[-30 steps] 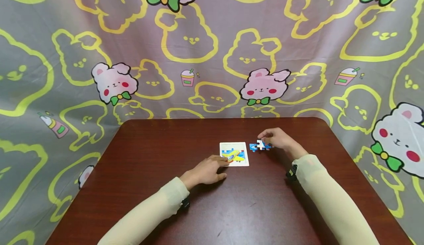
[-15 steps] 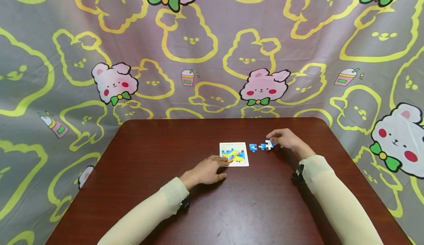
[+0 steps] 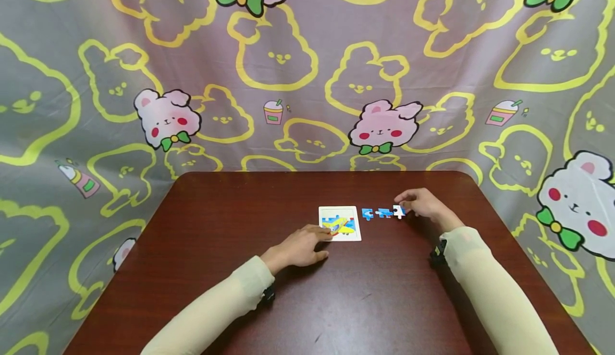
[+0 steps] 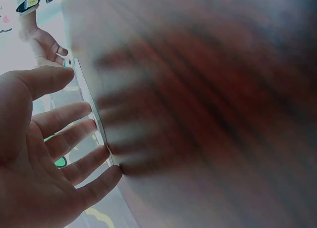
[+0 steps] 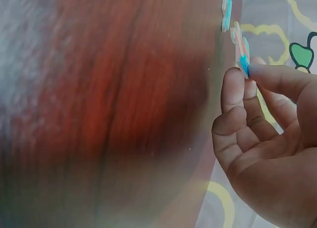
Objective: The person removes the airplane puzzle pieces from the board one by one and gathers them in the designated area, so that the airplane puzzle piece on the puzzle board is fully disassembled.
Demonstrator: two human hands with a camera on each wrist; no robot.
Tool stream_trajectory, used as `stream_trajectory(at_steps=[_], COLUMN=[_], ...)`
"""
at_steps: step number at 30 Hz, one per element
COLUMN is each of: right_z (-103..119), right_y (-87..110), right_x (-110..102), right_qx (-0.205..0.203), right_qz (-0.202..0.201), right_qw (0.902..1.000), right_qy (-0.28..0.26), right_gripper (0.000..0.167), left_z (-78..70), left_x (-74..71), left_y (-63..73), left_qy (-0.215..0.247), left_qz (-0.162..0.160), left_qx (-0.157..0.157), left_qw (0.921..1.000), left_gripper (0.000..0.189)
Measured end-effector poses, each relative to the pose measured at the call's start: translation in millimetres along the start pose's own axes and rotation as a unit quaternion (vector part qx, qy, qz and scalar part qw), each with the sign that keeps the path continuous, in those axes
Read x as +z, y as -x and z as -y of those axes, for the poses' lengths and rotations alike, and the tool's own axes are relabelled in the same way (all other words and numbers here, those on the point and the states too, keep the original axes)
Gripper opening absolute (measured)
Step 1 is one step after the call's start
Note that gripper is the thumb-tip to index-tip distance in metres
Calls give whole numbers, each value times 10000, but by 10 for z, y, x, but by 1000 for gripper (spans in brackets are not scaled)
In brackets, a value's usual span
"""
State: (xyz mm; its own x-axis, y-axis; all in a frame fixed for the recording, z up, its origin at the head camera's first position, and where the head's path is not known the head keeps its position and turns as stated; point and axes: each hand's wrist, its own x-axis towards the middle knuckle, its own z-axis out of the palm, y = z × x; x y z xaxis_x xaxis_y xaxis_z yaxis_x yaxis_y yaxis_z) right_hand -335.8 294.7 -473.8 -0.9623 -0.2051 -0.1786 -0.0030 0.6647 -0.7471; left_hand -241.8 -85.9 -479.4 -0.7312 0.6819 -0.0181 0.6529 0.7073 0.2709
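Note:
A white-framed jigsaw board (image 3: 337,210) with a yellow airplane picture lies right of the table's middle. My left hand (image 3: 299,246) rests at its lower left, fingers stretched and fingertips over the edge. In the left wrist view, that hand (image 4: 54,154) has its fingers spread along the board's thin side. My right hand (image 3: 424,205) pinches a white-and-blue puzzle piece (image 3: 398,212) between thumb and fingers. The right wrist view shows this piece (image 5: 241,52) edge-on, tilted up from the table. Just left of it lie a blue puzzle piece (image 3: 383,213) and another blue piece (image 3: 367,214).
The dark reddish-brown table (image 3: 216,227) reaches back to a grey curtain (image 3: 307,66) with yellow cartoon outlines, which also hangs on both sides. Both wrists wear small dark devices over pale sleeves (image 3: 216,307).
My right hand has moved right with the white-and-blue piece, drawing it off the other pieces, which now lie apart in a row. The left hand and the board have stayed put.

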Motion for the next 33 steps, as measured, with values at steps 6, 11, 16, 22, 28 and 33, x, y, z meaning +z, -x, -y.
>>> stream_trajectory(at_steps=[6,11,16,22,28,33], right_z=[-24,-25,-14,-26,-39,-20], right_y=[11,6,7,2,-18,-20], right_x=[-2,1,7,6,18,27], right_qx=[43,53,53,71,86,80], right_qz=[-47,-77,-108,-78,-51,-33], right_qw=[10000,9999,9998,9998,9999,10000], right_qy=[55,109,169,145,36,-17], right_gripper=[23,22,22,23,23,24], left_z=[0,9,1,-13,-18,-15], left_x=[-5,-5,-17,-18,-21,-30], left_y=[-4,-10,-8,0,5,1], left_qy=[-73,-71,-62,-33,-13,-34], left_qz=[87,92,93,106,98,115], left_qx=[-72,-79,-77,-115,-96,-133], left_qw=[9999,9999,9999,9999,9999,9998], left_gripper=[48,48,48,48,48,48])
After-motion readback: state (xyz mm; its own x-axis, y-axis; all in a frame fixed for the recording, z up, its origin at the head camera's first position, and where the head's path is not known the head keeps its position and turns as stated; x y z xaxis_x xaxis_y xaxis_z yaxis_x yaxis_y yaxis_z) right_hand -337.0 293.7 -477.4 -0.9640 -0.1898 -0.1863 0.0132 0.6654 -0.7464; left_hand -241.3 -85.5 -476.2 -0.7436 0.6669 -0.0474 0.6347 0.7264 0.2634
